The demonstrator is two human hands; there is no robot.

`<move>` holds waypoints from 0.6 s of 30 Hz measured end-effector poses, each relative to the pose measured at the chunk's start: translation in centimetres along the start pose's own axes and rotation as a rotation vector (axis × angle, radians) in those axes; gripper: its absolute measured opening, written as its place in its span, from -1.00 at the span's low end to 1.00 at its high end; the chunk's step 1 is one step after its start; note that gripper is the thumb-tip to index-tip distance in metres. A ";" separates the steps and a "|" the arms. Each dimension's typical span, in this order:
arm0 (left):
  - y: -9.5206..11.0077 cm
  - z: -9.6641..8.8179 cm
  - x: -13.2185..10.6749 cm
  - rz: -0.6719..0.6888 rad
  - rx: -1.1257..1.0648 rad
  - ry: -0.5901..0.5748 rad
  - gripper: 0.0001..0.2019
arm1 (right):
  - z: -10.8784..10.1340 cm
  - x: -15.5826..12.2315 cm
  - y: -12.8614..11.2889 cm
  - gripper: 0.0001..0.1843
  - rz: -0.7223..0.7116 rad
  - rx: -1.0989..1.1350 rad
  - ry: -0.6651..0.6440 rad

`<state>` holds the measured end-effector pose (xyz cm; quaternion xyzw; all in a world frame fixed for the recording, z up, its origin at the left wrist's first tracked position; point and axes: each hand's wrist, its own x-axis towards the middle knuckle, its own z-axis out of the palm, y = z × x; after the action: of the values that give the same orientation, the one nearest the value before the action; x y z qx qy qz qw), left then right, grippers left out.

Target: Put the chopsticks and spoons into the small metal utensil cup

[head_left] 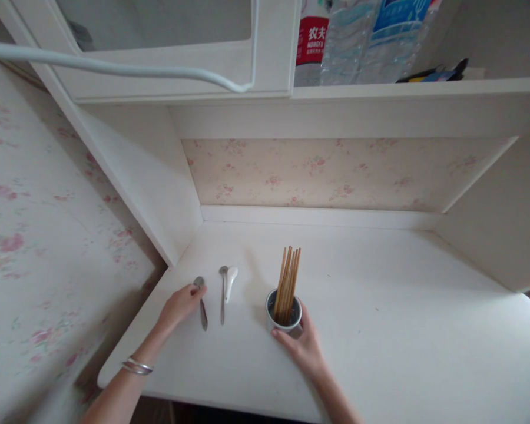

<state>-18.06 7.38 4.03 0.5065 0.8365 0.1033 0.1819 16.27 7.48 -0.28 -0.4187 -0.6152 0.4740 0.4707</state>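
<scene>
A round metal cup [274, 318] stands on the white desk [401, 330] and holds several wooden chopsticks [288, 282] upright. My right hand [304, 347] wraps its fingers round the cup's near side. My left hand [181, 305] rests on the desk with its fingertips pinched on the bowl end of a metal spoon [202, 309] that lies flat. A second metal spoon [222, 297] and a white ceramic spoon [230, 281] lie just right of it, untouched. Silver bangles sit on my left wrist.
A white side panel [150, 176] walls the desk on the left and another on the right. Above, a shelf [419, 88] carries plastic water bottles [371, 35]. A white cable [115, 66] crosses a cabinet door. Floral wallpaper lines the back.
</scene>
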 end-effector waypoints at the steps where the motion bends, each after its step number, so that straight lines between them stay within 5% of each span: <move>1: -0.3 0.0 0.2 -0.008 0.020 -0.013 -0.55 | 0.0 0.0 0.1 -0.14 0.001 0.005 0.003; 10: 0.2 0.0 1.8 0.014 0.095 -0.037 -0.71 | 0.0 -0.4 0.4 -0.11 -0.009 -0.029 0.038; 16: 2.4 -4.1 -0.3 0.112 -0.115 0.013 -0.57 | 0.2 -0.5 0.3 -0.11 -0.013 0.006 0.065; 18: 4.7 -5.6 -2.3 0.211 -0.456 0.072 -0.58 | 0.2 -0.5 0.3 -0.11 -0.013 -0.005 0.050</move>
<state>-15.57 7.62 11.32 0.5330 0.7399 0.3258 0.2497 16.17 7.05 -0.70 -0.4277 -0.6073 0.4587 0.4878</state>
